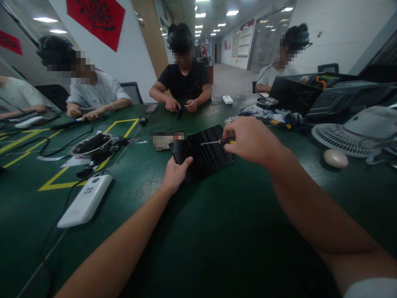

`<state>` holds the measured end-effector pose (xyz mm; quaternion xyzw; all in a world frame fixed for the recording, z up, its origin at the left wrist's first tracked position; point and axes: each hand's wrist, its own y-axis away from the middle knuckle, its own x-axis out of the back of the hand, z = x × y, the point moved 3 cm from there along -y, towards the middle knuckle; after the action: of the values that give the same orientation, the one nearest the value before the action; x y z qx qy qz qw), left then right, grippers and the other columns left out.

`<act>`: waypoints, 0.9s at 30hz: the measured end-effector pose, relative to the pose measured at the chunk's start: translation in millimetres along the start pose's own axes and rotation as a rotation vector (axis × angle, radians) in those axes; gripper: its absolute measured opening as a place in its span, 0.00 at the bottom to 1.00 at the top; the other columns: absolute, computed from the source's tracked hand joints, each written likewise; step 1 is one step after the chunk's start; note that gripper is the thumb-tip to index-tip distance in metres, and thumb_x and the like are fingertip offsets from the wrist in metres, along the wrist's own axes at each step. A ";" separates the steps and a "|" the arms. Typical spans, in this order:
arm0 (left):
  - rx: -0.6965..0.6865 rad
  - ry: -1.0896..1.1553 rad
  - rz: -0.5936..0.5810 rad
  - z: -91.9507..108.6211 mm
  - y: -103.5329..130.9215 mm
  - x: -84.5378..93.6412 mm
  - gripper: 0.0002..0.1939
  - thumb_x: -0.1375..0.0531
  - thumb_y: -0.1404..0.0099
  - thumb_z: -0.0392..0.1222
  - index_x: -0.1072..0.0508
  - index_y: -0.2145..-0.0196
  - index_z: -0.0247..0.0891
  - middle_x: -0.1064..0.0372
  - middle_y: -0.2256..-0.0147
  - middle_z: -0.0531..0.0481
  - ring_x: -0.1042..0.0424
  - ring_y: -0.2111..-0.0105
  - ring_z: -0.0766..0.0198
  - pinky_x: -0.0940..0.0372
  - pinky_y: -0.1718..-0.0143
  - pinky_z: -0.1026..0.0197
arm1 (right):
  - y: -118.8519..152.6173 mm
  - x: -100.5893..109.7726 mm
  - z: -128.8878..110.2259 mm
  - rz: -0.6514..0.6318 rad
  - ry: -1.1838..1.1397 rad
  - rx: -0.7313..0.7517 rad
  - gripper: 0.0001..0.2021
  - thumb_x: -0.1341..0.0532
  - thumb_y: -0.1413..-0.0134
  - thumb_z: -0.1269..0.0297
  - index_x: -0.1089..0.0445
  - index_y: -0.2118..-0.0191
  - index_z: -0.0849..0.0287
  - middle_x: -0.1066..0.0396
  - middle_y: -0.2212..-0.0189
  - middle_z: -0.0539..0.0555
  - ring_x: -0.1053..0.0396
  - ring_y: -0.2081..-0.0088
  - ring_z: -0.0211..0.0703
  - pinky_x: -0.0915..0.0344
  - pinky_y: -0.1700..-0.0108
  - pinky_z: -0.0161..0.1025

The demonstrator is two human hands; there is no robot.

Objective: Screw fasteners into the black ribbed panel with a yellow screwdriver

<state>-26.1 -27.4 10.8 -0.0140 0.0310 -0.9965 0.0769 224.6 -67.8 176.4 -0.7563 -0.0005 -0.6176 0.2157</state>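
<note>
A flat black panel with raised ribs and compartments lies tilted over the green table in front of me. My left hand grips its left corner, the thumb on top and the other fingers hidden beneath. In my right hand is a screwdriver with a yellow and black handle, pinched between the fingers. Its thin metal shaft points left over the panel; whether the tip touches the surface I cannot tell. Just behind the panel's left corner sits a partly blurred beige item.
At left are a white power bank marked 22, cables and a metal bowl. A white fan, a pale round object, gloves and a black laptop stand right. Several people sit across.
</note>
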 end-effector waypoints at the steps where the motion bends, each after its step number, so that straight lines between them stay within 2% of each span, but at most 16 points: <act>1: 0.000 0.002 -0.004 0.2 0.1 0.0 0.25 0.24 0.43 0.49 0.20 0.51 0.37 0.17 0.52 0.39 0.18 0.52 0.45 0.25 0.41 0.40 | 0.1 -0.2 0.3 0.005 0.009 0.009 0.11 0.32 0.46 0.70 0.15 0.56 0.58 0.19 0.57 0.61 0.24 0.56 0.55 0.34 0.56 0.46; 4: 0.003 0.001 0.002 1.0 0.4 0.3 0.25 0.23 0.44 0.49 0.20 0.51 0.37 0.16 0.52 0.39 0.18 0.51 0.45 0.26 0.41 0.40 | 0.5 0.3 1.3 0.012 0.030 0.003 0.12 0.34 0.44 0.70 0.15 0.56 0.57 0.21 0.54 0.62 0.24 0.55 0.56 0.34 0.56 0.47; 7: 0.001 -0.004 0.012 1.4 0.3 0.4 0.26 0.23 0.45 0.50 0.20 0.53 0.37 0.16 0.54 0.40 0.18 0.51 0.44 0.26 0.41 0.39 | 0.6 2.4 1.1 0.006 0.049 -0.034 0.11 0.35 0.39 0.65 0.14 0.56 0.57 0.21 0.52 0.64 0.24 0.53 0.60 0.34 0.57 0.48; 9: -0.001 0.004 0.009 1.1 0.0 0.1 0.26 0.23 0.45 0.51 0.20 0.52 0.37 0.16 0.54 0.40 0.18 0.51 0.44 0.26 0.40 0.39 | 0.4 3.5 0.1 -0.008 0.041 -0.047 0.12 0.36 0.36 0.63 0.14 0.56 0.57 0.20 0.53 0.64 0.23 0.54 0.60 0.34 0.56 0.49; 12: -0.001 0.006 0.009 -0.1 -0.7 0.1 0.26 0.22 0.46 0.51 0.20 0.53 0.38 0.16 0.54 0.40 0.18 0.50 0.44 0.26 0.40 0.39 | 0.1 3.7 -1.2 -0.015 0.001 -0.041 0.12 0.38 0.34 0.65 0.15 0.56 0.56 0.18 0.57 0.62 0.23 0.55 0.58 0.33 0.55 0.49; 16: 0.000 -0.013 0.012 -1.2 -0.9 0.7 0.25 0.23 0.46 0.52 0.20 0.54 0.38 0.16 0.54 0.40 0.18 0.49 0.43 0.26 0.40 0.39 | -0.1 0.9 -0.6 0.005 -0.013 0.006 0.09 0.35 0.39 0.67 0.16 0.58 0.57 0.18 0.57 0.61 0.23 0.54 0.57 0.32 0.54 0.48; 19: -0.005 -0.005 0.001 -0.4 -0.1 0.7 0.26 0.23 0.45 0.51 0.20 0.53 0.38 0.16 0.53 0.40 0.18 0.49 0.43 0.25 0.41 0.40 | 0.3 -0.7 0.8 0.005 -0.003 0.038 0.12 0.33 0.45 0.72 0.16 0.56 0.58 0.19 0.54 0.61 0.23 0.53 0.57 0.32 0.53 0.47; 21: -0.008 -0.001 -0.003 0.8 0.8 0.5 0.25 0.23 0.45 0.51 0.20 0.53 0.37 0.16 0.54 0.40 0.18 0.49 0.43 0.26 0.40 0.40 | 0.8 0.0 1.4 -0.002 -0.002 0.035 0.13 0.34 0.44 0.73 0.16 0.55 0.58 0.19 0.54 0.61 0.23 0.53 0.57 0.31 0.52 0.47; 27: 0.008 0.019 -0.014 2.8 2.3 0.0 0.28 0.23 0.44 0.51 0.20 0.49 0.37 0.16 0.52 0.40 0.17 0.50 0.46 0.25 0.41 0.40 | 0.1 1.6 -1.8 -0.032 0.039 -0.030 0.13 0.37 0.33 0.62 0.14 0.59 0.58 0.18 0.54 0.64 0.23 0.54 0.58 0.32 0.55 0.48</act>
<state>-25.6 -29.8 13.4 -0.0046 0.0277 -0.9972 0.0697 223.3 -68.9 178.1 -0.7472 0.0009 -0.6355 0.1947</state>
